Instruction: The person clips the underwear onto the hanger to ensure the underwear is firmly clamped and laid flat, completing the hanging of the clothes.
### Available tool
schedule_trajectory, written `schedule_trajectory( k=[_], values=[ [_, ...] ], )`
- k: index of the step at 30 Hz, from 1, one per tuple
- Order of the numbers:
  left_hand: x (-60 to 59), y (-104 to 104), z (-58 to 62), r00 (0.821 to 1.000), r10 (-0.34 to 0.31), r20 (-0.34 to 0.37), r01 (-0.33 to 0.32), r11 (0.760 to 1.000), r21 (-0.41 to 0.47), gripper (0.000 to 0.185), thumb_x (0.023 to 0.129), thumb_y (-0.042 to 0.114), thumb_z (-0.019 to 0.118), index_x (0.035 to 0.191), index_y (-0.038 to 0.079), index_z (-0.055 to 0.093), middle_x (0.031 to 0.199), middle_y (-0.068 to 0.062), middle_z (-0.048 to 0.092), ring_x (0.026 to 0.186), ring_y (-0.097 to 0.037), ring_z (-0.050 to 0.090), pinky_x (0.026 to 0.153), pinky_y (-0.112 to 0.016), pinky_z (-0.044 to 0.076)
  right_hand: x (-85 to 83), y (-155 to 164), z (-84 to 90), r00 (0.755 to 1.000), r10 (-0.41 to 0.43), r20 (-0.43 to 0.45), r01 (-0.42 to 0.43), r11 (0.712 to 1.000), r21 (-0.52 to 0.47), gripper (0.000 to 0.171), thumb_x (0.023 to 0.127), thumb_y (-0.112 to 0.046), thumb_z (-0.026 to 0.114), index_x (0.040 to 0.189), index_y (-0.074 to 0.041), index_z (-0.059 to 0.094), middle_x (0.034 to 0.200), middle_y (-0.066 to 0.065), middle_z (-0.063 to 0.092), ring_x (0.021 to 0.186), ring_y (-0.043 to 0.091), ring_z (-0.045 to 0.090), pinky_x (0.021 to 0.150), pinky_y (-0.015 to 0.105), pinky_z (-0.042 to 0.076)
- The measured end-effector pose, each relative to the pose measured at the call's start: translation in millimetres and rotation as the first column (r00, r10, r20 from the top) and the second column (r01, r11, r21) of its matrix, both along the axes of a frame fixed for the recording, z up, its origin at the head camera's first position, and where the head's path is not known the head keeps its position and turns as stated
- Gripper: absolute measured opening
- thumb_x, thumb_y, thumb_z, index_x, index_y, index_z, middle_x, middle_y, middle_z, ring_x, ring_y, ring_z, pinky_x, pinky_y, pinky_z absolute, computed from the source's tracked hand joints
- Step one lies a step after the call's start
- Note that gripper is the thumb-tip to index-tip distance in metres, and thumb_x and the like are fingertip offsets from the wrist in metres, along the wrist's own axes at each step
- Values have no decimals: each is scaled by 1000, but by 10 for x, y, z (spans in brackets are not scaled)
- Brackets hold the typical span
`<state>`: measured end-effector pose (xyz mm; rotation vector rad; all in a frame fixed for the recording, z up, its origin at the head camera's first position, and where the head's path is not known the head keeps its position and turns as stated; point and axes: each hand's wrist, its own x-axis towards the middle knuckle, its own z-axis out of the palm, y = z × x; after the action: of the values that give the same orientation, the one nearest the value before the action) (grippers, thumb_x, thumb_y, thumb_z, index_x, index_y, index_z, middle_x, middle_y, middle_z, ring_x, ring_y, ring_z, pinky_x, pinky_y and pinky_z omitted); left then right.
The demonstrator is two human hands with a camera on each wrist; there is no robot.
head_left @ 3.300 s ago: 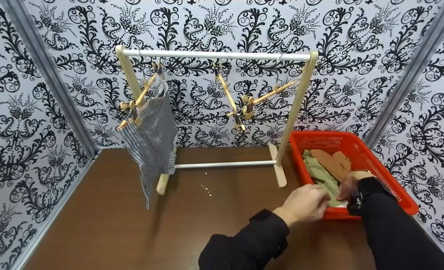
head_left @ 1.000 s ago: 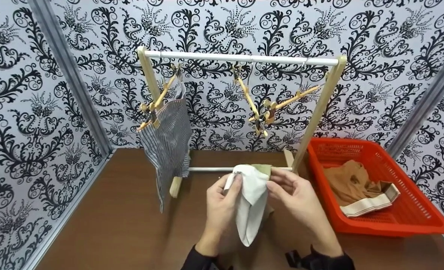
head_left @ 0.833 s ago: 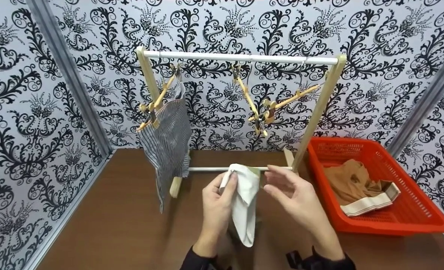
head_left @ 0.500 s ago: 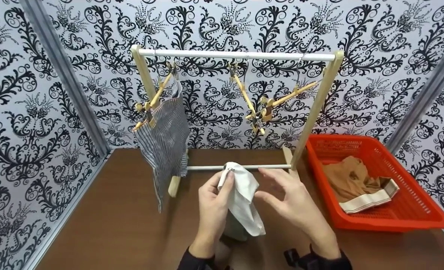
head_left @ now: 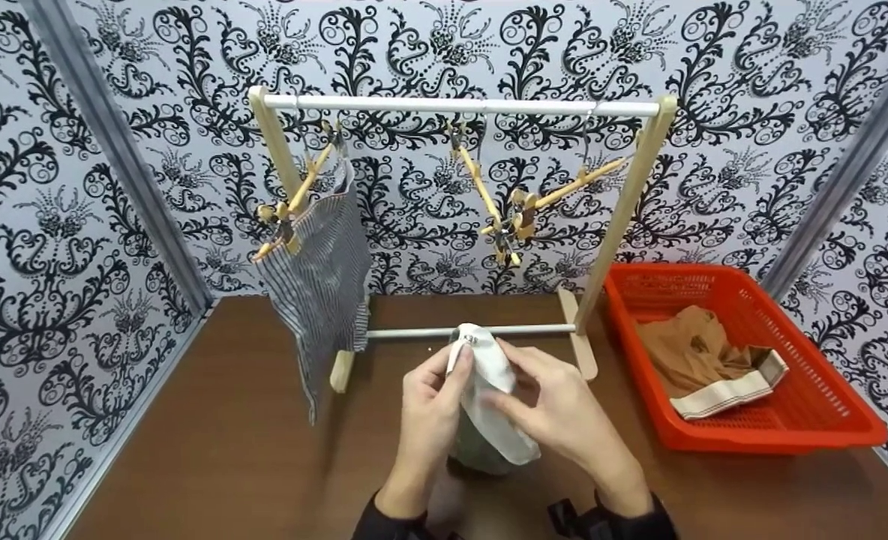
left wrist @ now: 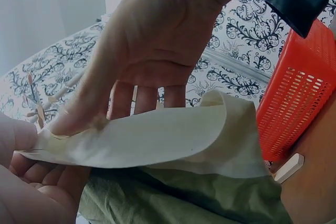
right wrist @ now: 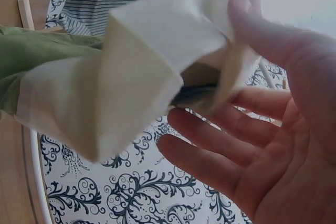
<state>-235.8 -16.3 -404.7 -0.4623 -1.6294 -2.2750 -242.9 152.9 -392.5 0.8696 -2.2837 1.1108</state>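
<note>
A small green garment with a wide white waistband [head_left: 489,379] is held up over the table in front of the rack. My left hand [head_left: 429,405] pinches the band's upper left edge between thumb and fingers, beside a small metal fastener [head_left: 470,340]. On the other side my right hand [head_left: 564,409] holds the band, thumb in front and fingers behind. In the left wrist view the green cloth [left wrist: 163,195] hangs below the curved band. The right wrist view shows the band's opening spread, with the right fingers [right wrist: 210,140] loosely bent under it.
A wooden rack with a white rail [head_left: 414,105] stands behind the hands. From it hang a striped garment [head_left: 316,277] clipped at left and two bare clip hangers [head_left: 476,180]. At right, a red basket [head_left: 781,436] contains a brown garment [head_left: 691,349] with a cream band.
The green garment has come out of the basket to the table's middle, held by both hands. The right hand let go of the band briefly, then moved left and took hold again.
</note>
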Motion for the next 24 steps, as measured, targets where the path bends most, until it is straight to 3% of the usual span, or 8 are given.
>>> schedule_trajectory(
  k=[3,6,11,18,21,24],
  values=[
    [-1,-9,-3,1000,8,11,-8,1000,-6,26,104,11,58,120,-6,70,108,-17,72,92,-20,67,79,-32,57,-11,-1,5,996,-58,-63,57,998,-14,41,85,-3,80,125,2,69,110,8,74,96,15,69,80,33,59],
    [-6,-22,-10,1000,17,27,-17,1000,-19,26,104,12,58,120,-4,71,107,-15,73,88,-19,66,75,-30,56,-16,31,21,990,-98,-103,94,995,-40,31,84,4,77,114,-1,75,107,7,76,94,16,71,79,35,59],
    [-31,-37,-31,1000,14,14,-13,998,-58,24,103,10,59,118,-5,71,105,-14,73,87,-18,65,74,-27,55,-9,97,44,987,-117,-106,110,992,-70,19,87,2,77,103,-7,79,99,-2,77,81,10,70,73,29,58],
    [-102,-54,-99,1000,17,-1,-17,990,-138,21,102,11,62,110,-4,74,100,-11,74,81,-15,64,71,-25,54,-4,177,80,991,-123,-61,117,989,-88,15,90,-2,75,102,-10,79,89,-8,76,67,5,62,62,19,50],
    [-121,-69,-119,1000,12,2,-11,982,-191,20,101,12,63,107,-3,74,94,-10,74,77,-14,64,67,-25,54,-9,205,85,988,-139,-65,134,988,-74,14,90,-2,75,101,-10,79,87,-8,74,65,4,57,60,19,48],
    [-128,-80,-123,1000,7,10,-4,974,-226,20,102,14,63,104,-2,75,88,-8,72,73,-13,62,64,-24,53,-14,227,91,991,-119,-65,115,992,-58,11,91,-4,75,101,-7,78,88,-5,75,70,4,63,65,20,53]
  ],
)
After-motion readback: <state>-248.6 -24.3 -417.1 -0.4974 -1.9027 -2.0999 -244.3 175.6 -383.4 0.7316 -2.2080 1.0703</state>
